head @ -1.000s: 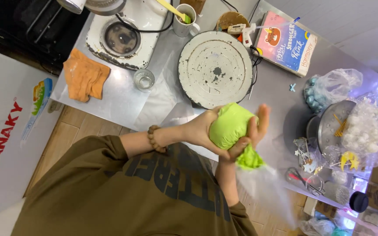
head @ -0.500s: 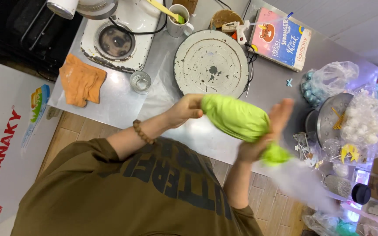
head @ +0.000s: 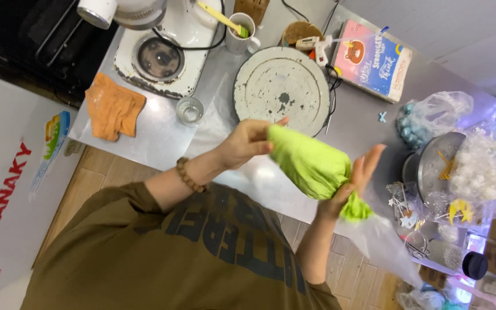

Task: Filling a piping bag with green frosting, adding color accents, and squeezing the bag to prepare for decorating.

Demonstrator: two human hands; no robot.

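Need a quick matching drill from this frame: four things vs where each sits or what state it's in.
Things:
1. piping bag
2. orange cloth
3. small glass
4. turntable

Places or states:
A. crumpled at the counter's left edge
B. held between both hands, full of green cream
C. round and bare, mid-counter
D. between cloth and turntable

Pairs: 1-B, 2-A, 3-D, 4-C

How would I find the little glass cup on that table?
Start at the big round grey turntable in the middle of the steel table. Look toward the orange cloth: the small glass cup stands between them. It is see-through, unlike the white mug holding a spatula.
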